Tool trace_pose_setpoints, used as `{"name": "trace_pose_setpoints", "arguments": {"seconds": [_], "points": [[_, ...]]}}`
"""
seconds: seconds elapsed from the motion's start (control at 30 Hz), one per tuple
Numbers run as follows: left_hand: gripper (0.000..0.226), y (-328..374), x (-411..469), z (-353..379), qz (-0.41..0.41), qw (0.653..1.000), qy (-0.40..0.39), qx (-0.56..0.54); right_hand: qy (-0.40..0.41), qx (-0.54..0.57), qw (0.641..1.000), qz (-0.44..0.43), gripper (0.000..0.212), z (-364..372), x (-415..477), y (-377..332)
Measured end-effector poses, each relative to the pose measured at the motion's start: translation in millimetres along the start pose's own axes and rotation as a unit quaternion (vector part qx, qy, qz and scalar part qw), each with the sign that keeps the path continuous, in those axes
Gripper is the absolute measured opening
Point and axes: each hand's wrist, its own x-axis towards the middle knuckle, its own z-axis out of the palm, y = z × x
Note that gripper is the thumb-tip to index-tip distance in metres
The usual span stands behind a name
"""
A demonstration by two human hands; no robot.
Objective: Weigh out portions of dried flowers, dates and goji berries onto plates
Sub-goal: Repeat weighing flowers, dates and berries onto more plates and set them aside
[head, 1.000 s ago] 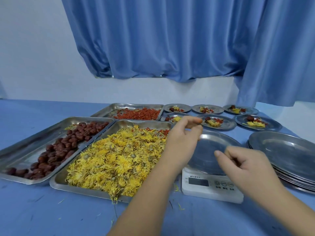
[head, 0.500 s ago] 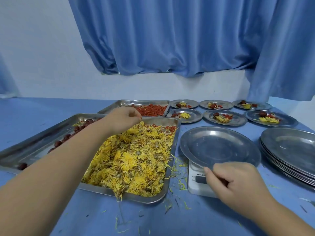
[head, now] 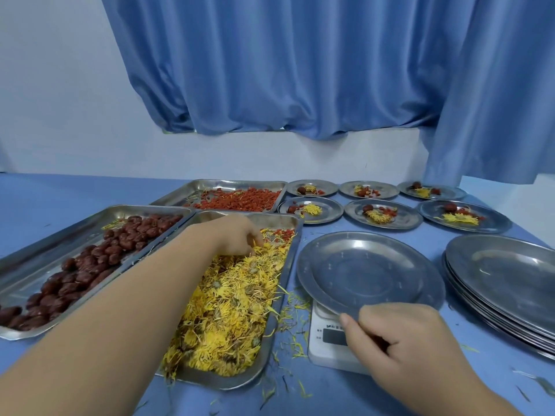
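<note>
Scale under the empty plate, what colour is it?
White; the scale shows best in the head view.

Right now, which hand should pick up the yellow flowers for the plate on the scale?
Left hand, probably: its fingers are in the dried flowers. The right hand is down by the plate.

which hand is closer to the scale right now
Right. The right hand is over the front of the scale, partly covering it; the left hand is in the dried flowers, farther off to its left.

Blue table (head: 60,190): trays (head: 39,253), plates (head: 510,274), scale (head: 324,352) (stray petals (head: 295,313))
</note>
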Motion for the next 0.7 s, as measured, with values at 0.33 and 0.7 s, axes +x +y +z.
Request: {"name": "trace_pose_setpoints", "arguments": {"seconds": [0.33,0.7], "points": [[0.012,-7,-8,-29,-0.002,0.985,0.097,-0.141,-0.008,0.004,1.000,0.004,0.044,-3,-1,0],[0.021,9,-30,-39,0.020,0.939,0.032,-0.342,0.014,0.003,0.999,0.044,0.045,-9,1,4]]}}
